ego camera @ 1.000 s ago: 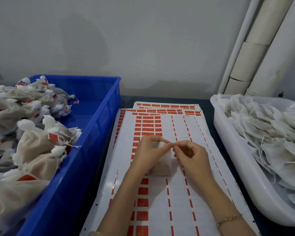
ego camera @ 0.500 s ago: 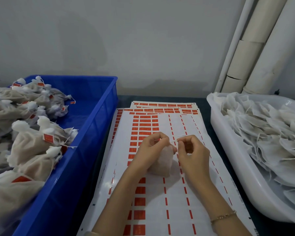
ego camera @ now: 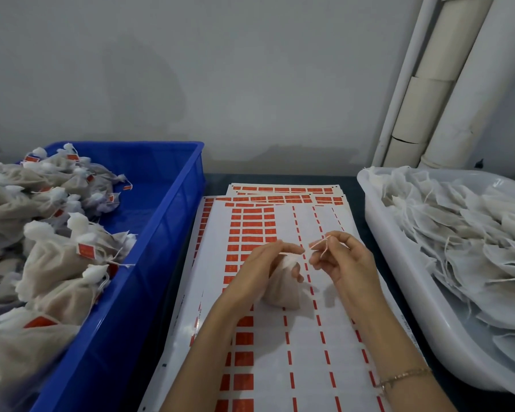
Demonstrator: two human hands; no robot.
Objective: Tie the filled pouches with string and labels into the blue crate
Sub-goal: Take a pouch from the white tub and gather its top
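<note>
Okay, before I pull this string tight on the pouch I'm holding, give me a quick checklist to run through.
1. Left hand grips the pouch near its neck: ok.
2. Right hand pinches the string: ok.
3. String looped fully round the neck: cannot tell, the fingers hide it.
4. Red label on this pouch: cannot tell, none shows.
5. Red labels left on the label sheet: ok.
6. Room in the blue crate: ok, bare floor shows at its far right.
</note>
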